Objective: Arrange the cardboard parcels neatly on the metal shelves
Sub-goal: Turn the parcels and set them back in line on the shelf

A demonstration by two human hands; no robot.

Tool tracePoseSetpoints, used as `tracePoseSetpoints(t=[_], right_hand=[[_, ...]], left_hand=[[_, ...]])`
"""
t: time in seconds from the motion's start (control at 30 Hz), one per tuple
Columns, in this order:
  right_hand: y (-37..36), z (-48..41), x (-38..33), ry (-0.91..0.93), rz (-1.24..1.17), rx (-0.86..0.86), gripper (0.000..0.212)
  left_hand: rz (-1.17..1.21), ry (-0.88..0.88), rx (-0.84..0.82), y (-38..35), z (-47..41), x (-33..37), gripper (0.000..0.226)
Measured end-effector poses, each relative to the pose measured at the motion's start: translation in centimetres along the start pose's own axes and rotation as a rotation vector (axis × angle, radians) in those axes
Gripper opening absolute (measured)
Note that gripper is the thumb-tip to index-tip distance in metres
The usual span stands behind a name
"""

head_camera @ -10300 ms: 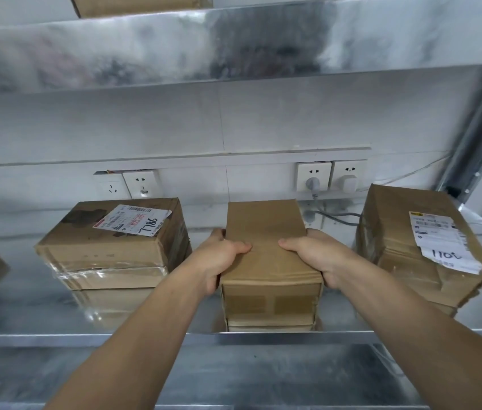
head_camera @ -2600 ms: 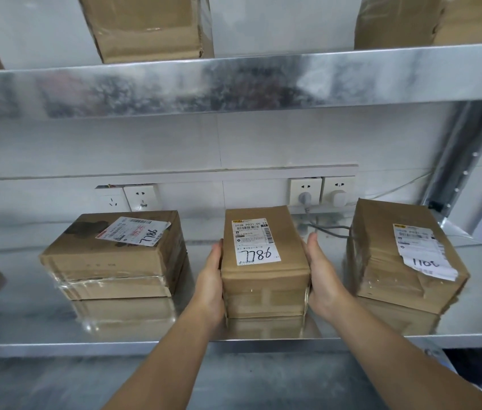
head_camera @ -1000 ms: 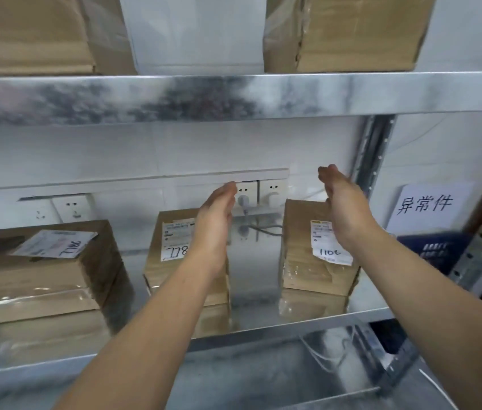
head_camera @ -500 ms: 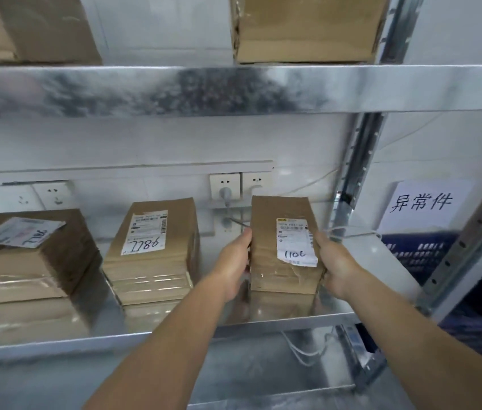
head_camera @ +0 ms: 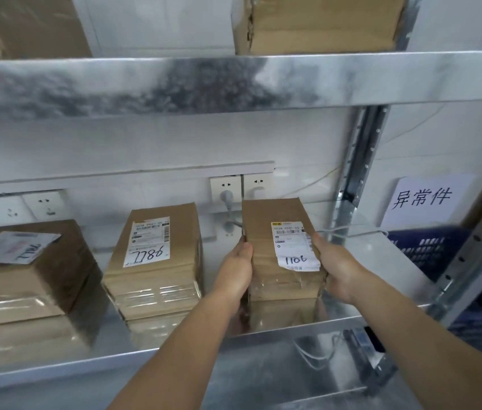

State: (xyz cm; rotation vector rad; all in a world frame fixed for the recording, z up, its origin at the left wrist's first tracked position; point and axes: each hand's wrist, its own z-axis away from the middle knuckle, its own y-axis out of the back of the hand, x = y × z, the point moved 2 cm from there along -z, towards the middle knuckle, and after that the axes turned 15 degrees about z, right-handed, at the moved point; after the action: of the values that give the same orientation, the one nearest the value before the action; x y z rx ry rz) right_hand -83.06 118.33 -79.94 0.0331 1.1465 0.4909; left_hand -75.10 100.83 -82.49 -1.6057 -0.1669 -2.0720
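Two hands clamp one parcel between them, so neither is nearer. The left hand (head_camera: pixel 235 269) grips its left flank and the right hand (head_camera: pixel 335 269) its right flank. Thumbs lie at the top edges, and the fingers wrap along the sides, mostly hidden there.

Nearest, below the wrists, runs the front lip of the metal shelf (head_camera: pixel 145 358). The held parcel (head_camera: pixel 260 241) appears to rest on it, close to that lip. Its long axis runs straight away from the fingers toward the wall, and its white label (head_camera: pixel 293 247) faces up, handwriting at the near end.

Left of the fingers, across a clear gap, a second parcel (head_camera: pixel 157 261) lies on much the same heading. A third parcel (head_camera: pixel 35 276) sits farther left.

The coming move looks small: slide or twist the held parcel until its sides run parallel with its neighbour and the fronts line up.

Beyond the fingertips, at the wall just left of the parcel's far end, sits a plug (head_camera: pixel 227 199) with its cable, so a deep push could snag it.
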Motion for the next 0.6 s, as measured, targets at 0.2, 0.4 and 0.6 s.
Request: tracePoseSetpoints(t=[0.2,0.4,0.6], right_hand=[[0.1,-0.1,-0.2,0.025,0.021,-0.005,0.048],[1.4,0.8,-1.4,0.122,0.003,-0.073,0.026],[3.1,1.9,-2.9,0.212,-0.122,-0.103,0.026]], left_hand=[[0.006,-0.026,0.032,-0.5,0.8,1.5,0.037],[0.075,-0.024,0.024,-0.5,2.0,3.8,0.031],[0.225,-0.058,0.017,0.0,3.0,5.5,0.03]])
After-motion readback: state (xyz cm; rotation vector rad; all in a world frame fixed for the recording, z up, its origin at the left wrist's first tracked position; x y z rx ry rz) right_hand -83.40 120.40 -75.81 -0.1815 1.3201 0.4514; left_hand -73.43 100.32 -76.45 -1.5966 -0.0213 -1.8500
